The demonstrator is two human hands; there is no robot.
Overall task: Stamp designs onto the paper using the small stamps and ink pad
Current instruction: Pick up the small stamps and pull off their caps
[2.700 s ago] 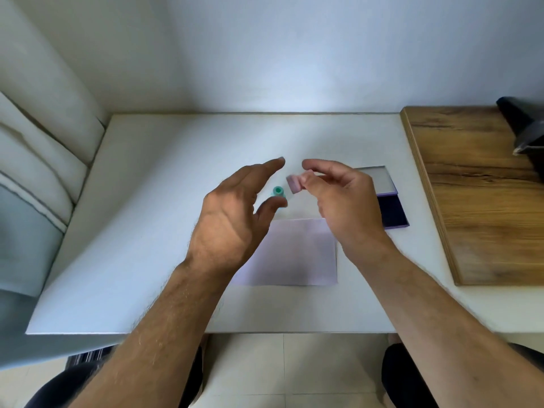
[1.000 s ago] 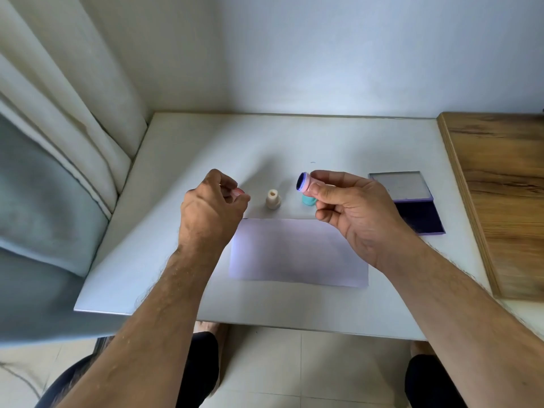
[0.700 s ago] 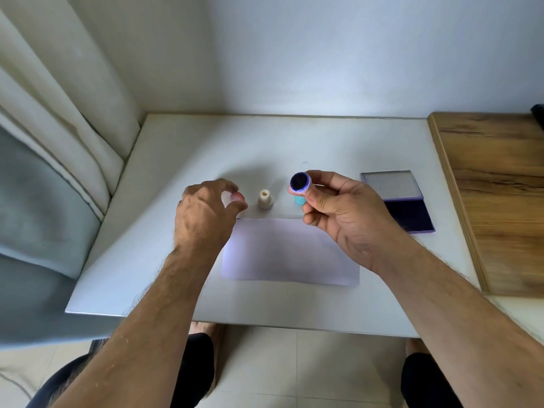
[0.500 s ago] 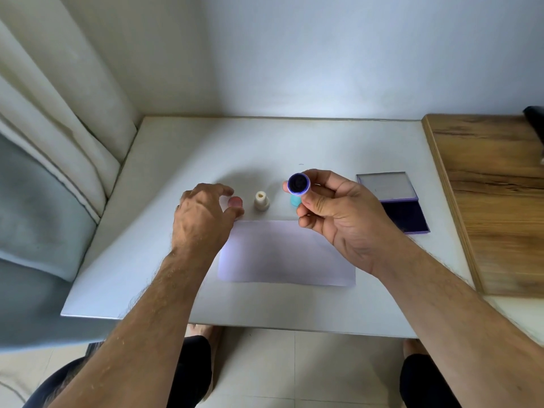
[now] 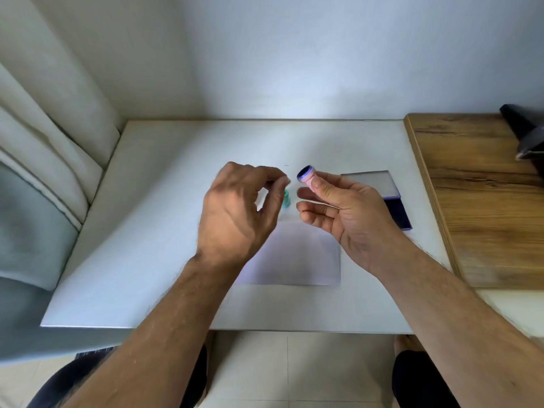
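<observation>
Head view: right hand (image 5: 350,213) pinches a small pink stamp (image 5: 307,178) between thumb and forefinger at frame centre, inked dark face turned up and left, other fingers loose. Left hand (image 5: 235,213) hovers just left of it, fingertips curled together; can't tell if it holds anything. Teal stamp (image 5: 285,200) stands on the tabletop (image 5: 147,231) mostly hidden behind the left hand. Paper (image 5: 300,257) lies flat below both hands, looks unstamped. Ink pad (image 5: 397,213) open at centre right, lid (image 5: 368,184) folded back. Risks: wet face could smear a fingertip if the left hand touches it; light pinch could let the stamp roll and drop ink-down on the paper or tabletop; left hand could knock the teal stamp. Tabletop white, matte, smooth. Wooden surface (image 5: 477,201) at right, dark object (image 5: 527,136) upper right, pale curtain (image 5: 44,128) at left, plain wall behind, tiled floor below.
</observation>
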